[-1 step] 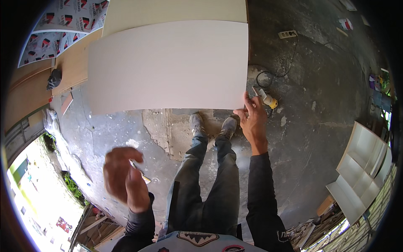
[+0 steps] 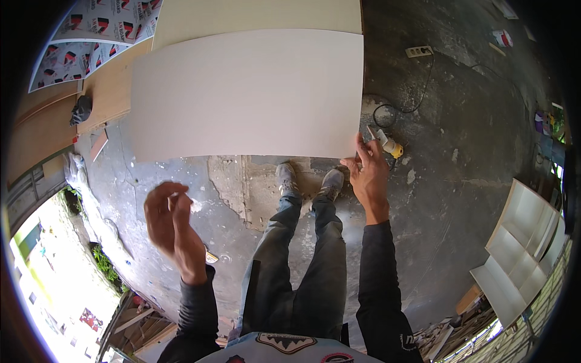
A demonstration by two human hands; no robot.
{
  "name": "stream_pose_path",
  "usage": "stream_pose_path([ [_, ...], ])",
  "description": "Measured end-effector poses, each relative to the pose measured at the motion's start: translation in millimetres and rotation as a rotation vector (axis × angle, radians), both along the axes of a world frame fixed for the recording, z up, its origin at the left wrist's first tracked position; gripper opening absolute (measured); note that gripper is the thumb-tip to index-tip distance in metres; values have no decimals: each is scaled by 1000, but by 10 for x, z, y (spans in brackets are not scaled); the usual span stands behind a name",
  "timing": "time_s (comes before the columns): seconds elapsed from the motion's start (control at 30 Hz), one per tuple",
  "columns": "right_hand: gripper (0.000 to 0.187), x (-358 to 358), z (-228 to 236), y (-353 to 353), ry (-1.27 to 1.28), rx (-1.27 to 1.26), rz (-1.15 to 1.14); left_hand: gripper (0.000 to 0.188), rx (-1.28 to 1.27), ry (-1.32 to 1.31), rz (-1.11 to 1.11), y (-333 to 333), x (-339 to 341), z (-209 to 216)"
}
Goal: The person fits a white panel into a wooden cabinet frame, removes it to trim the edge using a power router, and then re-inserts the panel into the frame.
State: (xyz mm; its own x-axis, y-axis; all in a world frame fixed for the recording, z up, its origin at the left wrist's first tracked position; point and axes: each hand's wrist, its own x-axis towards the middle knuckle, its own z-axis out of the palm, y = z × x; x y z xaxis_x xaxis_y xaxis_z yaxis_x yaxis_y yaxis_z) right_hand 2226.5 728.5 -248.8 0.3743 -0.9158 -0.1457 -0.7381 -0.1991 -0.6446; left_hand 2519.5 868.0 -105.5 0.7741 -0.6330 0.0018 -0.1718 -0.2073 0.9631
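A large white sheet [image 2: 248,97] lies in front of me on a pale board [image 2: 260,15], its near edge reaching over the floor towards my feet. At the sheet's near right corner, my right hand [image 2: 369,178] holds it, thumb at the near edge and fingers along the right edge. My left hand [image 2: 172,221] hovers over the floor, below the sheet's near left corner and apart from it. Its fingers are bent, the thumb stands away from them, and nothing shows in its grasp.
A yellow-ended power tool [image 2: 393,148] lies just right of the sheet's corner, its cord near a socket strip [image 2: 419,52]. Printed boards [image 2: 103,36] and a black bundle [image 2: 81,110] sit at the far left. A white shelf unit [image 2: 520,242] stands at right.
My left hand has moved forward, towards the sheet, and its fingers have come more upright. The right hand stays at the sheet's corner. The whole view has shifted slightly.
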Motion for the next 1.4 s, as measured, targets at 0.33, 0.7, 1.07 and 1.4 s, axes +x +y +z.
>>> stream_pose_path([
  [0.33,63,155,15,5,20,-4,24,29,13,283,424,623,2048,-1820],
  [0.7,62,162,94,-9,40,-17,45,12,243,341,531,409,2132,-1791],
  [1.07,61,148,-20,-14,8,-25,63,17,87,579,429,734,2522,-1916],
  [1.4,62,176,33,-12,15,-38,63,16,190,473,421,680,2478,-1833],
])
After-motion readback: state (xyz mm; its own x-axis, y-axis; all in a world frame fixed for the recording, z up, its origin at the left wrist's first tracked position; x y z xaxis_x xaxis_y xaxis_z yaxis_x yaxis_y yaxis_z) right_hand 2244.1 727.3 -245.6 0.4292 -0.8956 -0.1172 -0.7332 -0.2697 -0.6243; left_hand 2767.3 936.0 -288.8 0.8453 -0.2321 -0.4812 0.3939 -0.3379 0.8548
